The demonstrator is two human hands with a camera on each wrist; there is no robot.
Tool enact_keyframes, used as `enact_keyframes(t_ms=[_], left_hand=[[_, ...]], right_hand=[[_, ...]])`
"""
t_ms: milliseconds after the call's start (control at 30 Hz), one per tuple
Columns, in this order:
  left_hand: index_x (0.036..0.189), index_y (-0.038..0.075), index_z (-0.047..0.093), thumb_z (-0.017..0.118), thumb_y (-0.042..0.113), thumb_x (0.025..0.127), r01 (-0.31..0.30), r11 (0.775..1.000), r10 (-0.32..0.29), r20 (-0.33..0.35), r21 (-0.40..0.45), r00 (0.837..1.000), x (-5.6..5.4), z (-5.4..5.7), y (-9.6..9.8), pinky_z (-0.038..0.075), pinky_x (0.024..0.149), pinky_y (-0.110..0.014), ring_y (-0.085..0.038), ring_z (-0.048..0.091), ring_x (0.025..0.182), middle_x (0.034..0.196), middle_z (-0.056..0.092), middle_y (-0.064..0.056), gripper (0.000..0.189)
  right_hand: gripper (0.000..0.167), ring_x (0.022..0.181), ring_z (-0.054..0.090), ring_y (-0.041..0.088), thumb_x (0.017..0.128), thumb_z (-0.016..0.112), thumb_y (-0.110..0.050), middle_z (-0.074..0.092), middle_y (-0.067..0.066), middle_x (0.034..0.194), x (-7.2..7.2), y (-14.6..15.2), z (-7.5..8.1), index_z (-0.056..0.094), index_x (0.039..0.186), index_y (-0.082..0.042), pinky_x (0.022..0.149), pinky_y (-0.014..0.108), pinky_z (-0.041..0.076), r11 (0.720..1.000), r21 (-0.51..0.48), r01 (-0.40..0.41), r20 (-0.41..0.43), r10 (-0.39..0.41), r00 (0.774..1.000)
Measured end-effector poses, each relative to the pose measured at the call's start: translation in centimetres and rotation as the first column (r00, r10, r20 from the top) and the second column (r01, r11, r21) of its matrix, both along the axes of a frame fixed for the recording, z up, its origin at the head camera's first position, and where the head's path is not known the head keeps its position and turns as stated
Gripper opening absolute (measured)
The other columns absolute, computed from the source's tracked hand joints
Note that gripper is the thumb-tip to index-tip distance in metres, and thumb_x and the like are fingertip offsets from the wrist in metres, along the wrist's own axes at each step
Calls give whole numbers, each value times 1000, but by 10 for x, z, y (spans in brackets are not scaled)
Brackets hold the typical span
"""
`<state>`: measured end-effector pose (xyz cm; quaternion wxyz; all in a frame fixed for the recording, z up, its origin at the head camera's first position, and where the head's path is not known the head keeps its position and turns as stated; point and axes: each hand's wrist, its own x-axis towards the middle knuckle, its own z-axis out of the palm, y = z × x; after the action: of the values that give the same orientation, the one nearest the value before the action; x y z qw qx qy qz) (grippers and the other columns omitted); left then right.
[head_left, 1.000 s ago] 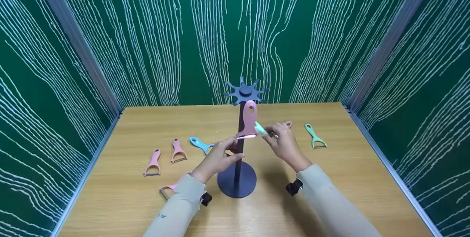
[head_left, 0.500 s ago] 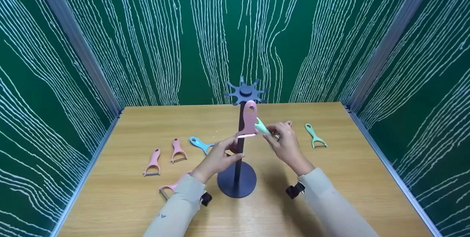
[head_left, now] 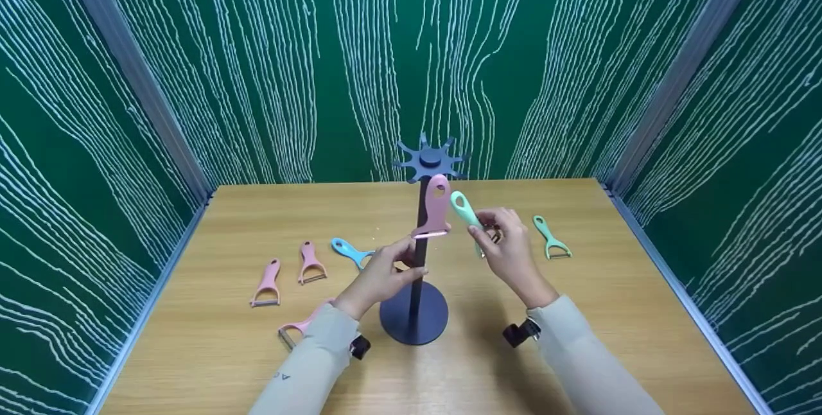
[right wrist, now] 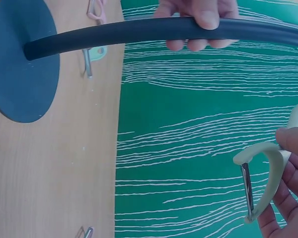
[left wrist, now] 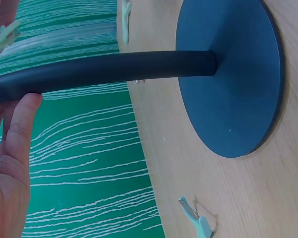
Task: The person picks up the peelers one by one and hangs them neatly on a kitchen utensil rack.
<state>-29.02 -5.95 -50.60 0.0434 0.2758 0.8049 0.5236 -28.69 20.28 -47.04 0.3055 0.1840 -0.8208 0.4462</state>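
My left hand (head_left: 384, 272) grips the upright pole of a dark stand (head_left: 414, 328), thumb in front and fingers wrapped behind, as the right wrist view shows. From one hook of the star-shaped top (head_left: 430, 158) hangs a pink peeler (head_left: 438, 206), blade end down, just above that hand. To the right of the pole, my right hand (head_left: 512, 257) pinches a mint-green peeler (head_left: 463, 207) in the air. Its holed handle end points up toward the pink peeler. Its curved fork and metal blade (right wrist: 247, 188) show in the right wrist view.
On the wooden table (head_left: 257, 209) lie pink peelers (head_left: 268, 283) (head_left: 309, 261) at left, a third pink peeler (head_left: 298, 325) partly under my left sleeve, a blue peeler (head_left: 350, 252), and a green peeler (head_left: 550, 238) at right. Green patterned walls (head_left: 359, 49) surround the table.
My right hand has shifted slightly right and turned the mint-green peeler, so its handle end, not its fork, now points up toward the stand. The left hand stays on the pole.
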Motion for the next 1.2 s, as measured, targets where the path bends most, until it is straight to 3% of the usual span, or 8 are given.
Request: enact_keyframes(t_ms=[200,433,667,933,1067,1200], left_hand=[[120,9,69,75,18,104,-4,1000,4,22,-2,1000,1,1,-1,60,101,-49,-21,70,108,113,76,-3,19],[118,13,67,74,15,105,6,1000,-6,0,3,1000,-2,0,0,60,105,-52,-22,72,110,112,75,-6,14],[122,16,68,74,16,105,-2,1000,2,28,-16,1000,0,1,-1,58,107,-51,-20,70,112,116,75,-5,18],[118,16,68,75,13,104,5,1000,-5,17,5,1000,0,0,-1,58,108,-54,-20,71,112,113,74,0,16],[114,14,68,75,12,103,8,1000,-8,-15,14,1000,-1,0,0,60,103,-50,-21,73,108,111,75,-3,14],[117,15,70,75,14,104,-8,1000,8,-2,3,1000,0,0,0,60,103,-49,-20,72,109,113,76,-3,14]], right_hand=[[17,95,63,21,96,79,3,74,13,98,5,1,7,73,112,4,70,13,51,999,-49,-16,-18,15,1000],[19,98,59,16,95,79,4,74,13,100,14,0,17,73,114,4,84,18,50,998,-62,-10,-52,7,999],[20,96,61,28,95,79,4,73,13,100,24,-2,30,74,115,4,84,21,52,997,-77,-8,-90,1,996],[22,94,57,10,94,78,8,71,16,97,33,-5,45,73,115,6,80,17,51,993,-109,-46,-170,27,985],[23,95,57,10,92,78,11,71,17,98,38,-6,53,73,114,6,82,15,51,992,-119,-51,-206,26,978],[25,96,59,12,91,79,13,71,18,99,45,-7,61,73,114,6,88,16,51,992,-120,-45,-229,17,973]])
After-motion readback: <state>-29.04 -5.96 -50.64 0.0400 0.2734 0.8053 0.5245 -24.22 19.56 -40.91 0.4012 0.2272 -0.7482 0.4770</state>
